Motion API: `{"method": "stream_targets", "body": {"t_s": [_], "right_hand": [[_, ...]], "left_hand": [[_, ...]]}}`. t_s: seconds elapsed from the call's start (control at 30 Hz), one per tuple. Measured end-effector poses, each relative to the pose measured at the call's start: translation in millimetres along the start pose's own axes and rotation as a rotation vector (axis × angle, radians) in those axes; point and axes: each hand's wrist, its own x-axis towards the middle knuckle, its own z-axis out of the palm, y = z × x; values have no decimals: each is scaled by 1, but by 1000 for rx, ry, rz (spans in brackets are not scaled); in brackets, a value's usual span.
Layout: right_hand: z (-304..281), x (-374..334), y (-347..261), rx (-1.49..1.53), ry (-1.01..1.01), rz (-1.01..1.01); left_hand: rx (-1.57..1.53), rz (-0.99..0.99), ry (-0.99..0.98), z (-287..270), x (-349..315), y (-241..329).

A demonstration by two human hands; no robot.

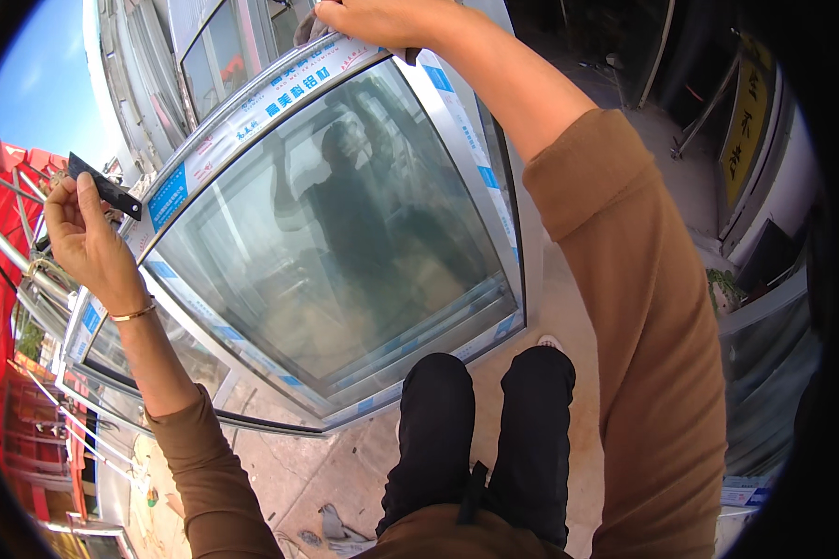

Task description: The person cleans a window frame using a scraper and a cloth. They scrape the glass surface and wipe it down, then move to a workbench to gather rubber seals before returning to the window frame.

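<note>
A large glazed window frame (401, 396) stands upright in front of me, its metal edges covered in white and blue printed protective film. The glass (345, 224) mirrors a person's dark outline. My left hand (89, 238), raised at the frame's upper left corner, pinches a flat black strip (112, 194) with a small hole at its lower end. At the top edge my right hand (373, 20) is closed over a grey cloth (309, 30) that lies against the frame; part of the cloth is hidden under the hand.
More metal frames (224, 56) lean behind the window. To the left are a red tarpaulin (0, 307) and metal poles (14, 228). Grey gloves or rags (340, 531) lie on the paved floor (275, 466). A yellow sign (748, 126) stands at the right.
</note>
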Motion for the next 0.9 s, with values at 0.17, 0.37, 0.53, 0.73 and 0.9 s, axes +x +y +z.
{"method": "stream_targets", "body": {"t_s": [0.17, 0.37, 0.53, 0.73, 0.9], "right_hand": [[-1, 0, 1, -14, 38, -40], [3, 5, 3, 281, 137, -9], [-31, 5, 23, 1029, 974, 76], [-8, -140, 58, 887, 1282, 457], [91, -153, 25, 531, 1154, 326]], "left_hand": [[218, -186, -284, -39, 69, -80], [247, -350, -690, -50, 64, -130], [321, -289, -773, -43, 68, -165], [397, -369, -744, -36, 71, -201], [403, -471, -763, -33, 72, -200]]}}
